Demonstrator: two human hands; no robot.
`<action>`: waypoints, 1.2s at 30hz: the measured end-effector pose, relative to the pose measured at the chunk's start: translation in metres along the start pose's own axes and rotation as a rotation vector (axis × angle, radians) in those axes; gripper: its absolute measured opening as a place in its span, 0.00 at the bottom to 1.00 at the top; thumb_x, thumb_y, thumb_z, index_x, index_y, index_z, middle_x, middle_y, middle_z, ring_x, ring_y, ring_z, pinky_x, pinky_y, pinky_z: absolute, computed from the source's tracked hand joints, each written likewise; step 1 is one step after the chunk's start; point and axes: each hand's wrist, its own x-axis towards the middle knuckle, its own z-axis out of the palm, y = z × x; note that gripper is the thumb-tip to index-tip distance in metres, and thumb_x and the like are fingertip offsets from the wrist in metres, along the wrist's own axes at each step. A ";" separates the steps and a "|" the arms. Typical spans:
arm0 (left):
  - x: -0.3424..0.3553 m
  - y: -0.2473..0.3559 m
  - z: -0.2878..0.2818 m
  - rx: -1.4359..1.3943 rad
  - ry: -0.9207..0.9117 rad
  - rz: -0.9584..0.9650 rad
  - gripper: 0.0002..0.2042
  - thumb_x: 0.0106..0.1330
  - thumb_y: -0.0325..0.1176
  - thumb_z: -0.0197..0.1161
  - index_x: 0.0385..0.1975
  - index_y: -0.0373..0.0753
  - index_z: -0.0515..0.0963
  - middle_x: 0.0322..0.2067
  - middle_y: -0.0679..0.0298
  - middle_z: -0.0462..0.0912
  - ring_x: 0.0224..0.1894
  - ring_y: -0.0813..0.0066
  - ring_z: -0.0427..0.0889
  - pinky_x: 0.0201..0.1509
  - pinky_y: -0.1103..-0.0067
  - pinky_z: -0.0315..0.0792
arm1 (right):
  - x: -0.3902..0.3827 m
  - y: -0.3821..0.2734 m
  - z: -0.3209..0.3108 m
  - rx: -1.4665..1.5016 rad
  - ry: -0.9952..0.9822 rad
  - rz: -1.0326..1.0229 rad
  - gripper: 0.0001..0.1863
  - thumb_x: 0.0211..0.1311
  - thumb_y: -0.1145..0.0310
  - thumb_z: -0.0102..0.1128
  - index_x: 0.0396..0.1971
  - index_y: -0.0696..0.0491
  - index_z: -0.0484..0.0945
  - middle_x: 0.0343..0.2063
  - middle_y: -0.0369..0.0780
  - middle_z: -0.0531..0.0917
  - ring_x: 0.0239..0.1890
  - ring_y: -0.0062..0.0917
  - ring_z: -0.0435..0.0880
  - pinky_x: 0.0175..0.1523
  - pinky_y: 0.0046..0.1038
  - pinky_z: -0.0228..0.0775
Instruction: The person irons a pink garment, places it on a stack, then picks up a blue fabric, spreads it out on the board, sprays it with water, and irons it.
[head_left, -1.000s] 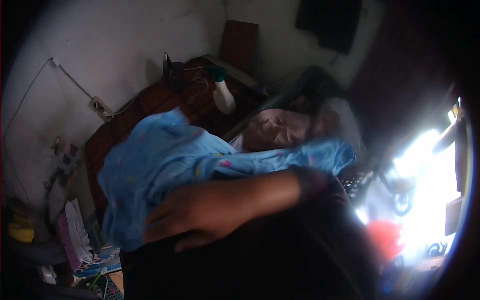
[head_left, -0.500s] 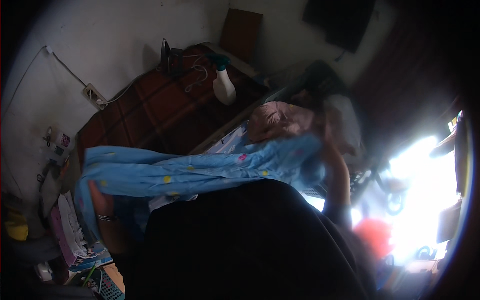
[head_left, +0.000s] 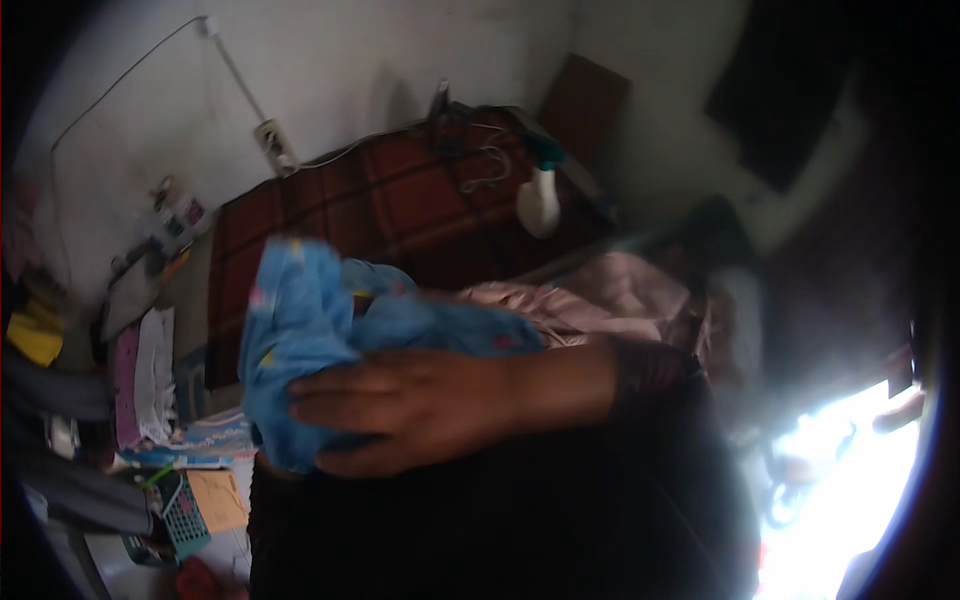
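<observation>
A blue cloth (head_left: 300, 310) with yellow and pink spots is bunched up in front of me at the left, its rear part trailing to the right. My right hand (head_left: 395, 415) reaches across my body and lies over the cloth's near side, fingers curled onto the fabric. Only a sliver of skin below the cloth hints at my left hand (head_left: 275, 466); its fingers are hidden behind the fabric. Behind the right forearm lies a crumpled pink satiny cloth (head_left: 635, 295).
A red-brown plaid blanket (head_left: 300, 235) covers the surface by the wall. On it stand an iron (head_left: 445, 125) with its cord and a white spray bottle (head_left: 540, 205) with a green head. A wall socket (head_left: 275, 148) is at left; a green basket (head_left: 185, 515) sits low left.
The blue cloth was stretched wide between both hands; now it is gathered at the left. My right hand has swung leftward across my body. The view has shifted left.
</observation>
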 end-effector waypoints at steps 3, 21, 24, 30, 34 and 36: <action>-0.005 0.007 0.011 0.024 0.062 0.068 0.42 0.60 0.64 0.43 0.61 0.30 0.57 0.58 0.50 0.54 0.56 0.54 0.65 0.57 0.63 0.62 | 0.009 0.012 0.012 -0.043 -0.060 -0.155 0.28 0.50 0.64 0.64 0.55 0.43 0.71 0.61 0.49 0.65 0.65 0.41 0.63 0.56 0.48 0.70; -0.093 0.375 -0.014 1.161 0.704 1.078 0.13 0.66 0.38 0.57 0.44 0.38 0.69 0.41 0.66 0.71 0.48 0.72 0.70 0.54 0.77 0.68 | 0.133 0.215 -0.028 0.307 0.426 0.786 0.28 0.56 0.68 0.62 0.57 0.56 0.68 0.49 0.45 0.78 0.52 0.33 0.76 0.57 0.32 0.67; -0.093 0.381 -0.012 0.698 0.239 1.056 0.12 0.67 0.35 0.55 0.44 0.35 0.70 0.39 0.65 0.72 0.46 0.73 0.71 0.53 0.75 0.70 | 0.199 0.207 -0.070 0.240 0.833 0.501 0.28 0.60 0.70 0.61 0.60 0.57 0.64 0.51 0.46 0.77 0.53 0.32 0.75 0.56 0.29 0.68; -0.172 0.415 -0.088 0.452 0.076 0.631 0.10 0.72 0.41 0.45 0.43 0.43 0.69 0.44 0.66 0.73 0.47 0.64 0.72 0.59 0.61 0.66 | 0.216 0.263 -0.041 -0.069 0.495 0.608 0.22 0.57 0.70 0.61 0.52 0.58 0.72 0.47 0.43 0.79 0.53 0.28 0.75 0.56 0.29 0.67; -0.136 0.337 -0.123 0.600 0.426 0.870 0.10 0.73 0.40 0.44 0.43 0.44 0.71 0.48 0.67 0.74 0.50 0.63 0.73 0.60 0.60 0.67 | 0.097 0.350 0.006 -0.253 -0.434 0.896 0.34 0.40 0.59 0.70 0.50 0.57 0.73 0.46 0.53 0.79 0.49 0.42 0.78 0.52 0.36 0.70; -0.132 0.313 -0.125 0.415 0.869 1.013 0.11 0.72 0.40 0.48 0.46 0.43 0.73 0.49 0.66 0.75 0.55 0.64 0.73 0.60 0.66 0.68 | 0.062 0.330 0.038 -0.031 -0.450 1.067 0.36 0.39 0.57 0.72 0.51 0.56 0.72 0.47 0.52 0.79 0.50 0.39 0.78 0.53 0.35 0.69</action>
